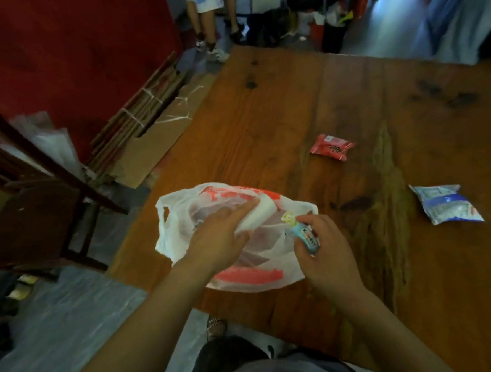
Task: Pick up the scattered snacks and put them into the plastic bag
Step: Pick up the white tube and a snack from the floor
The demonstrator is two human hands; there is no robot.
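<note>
While your left hand [219,239] pinches bag [178,236] edge, right hand [326,252] fingers curl around one snack [305,236]; two packets, red [331,147] and blue [446,204], lie on table [263,113].

A wooden table [276,103] of reddish-brown planks, marked with dark knots and a rough pale grain streak, carries everything. Taking the table's middle as the clock's centre, a white plastic bag [172,233] with red print lies at about 8 o'clock, near the left edge. A red snack packet [331,147] lies flat near the centre, toward 12 o'clock. A blue-and-white snack packet [447,207] lies at about 4 o'clock, well apart from the red one.
</note>
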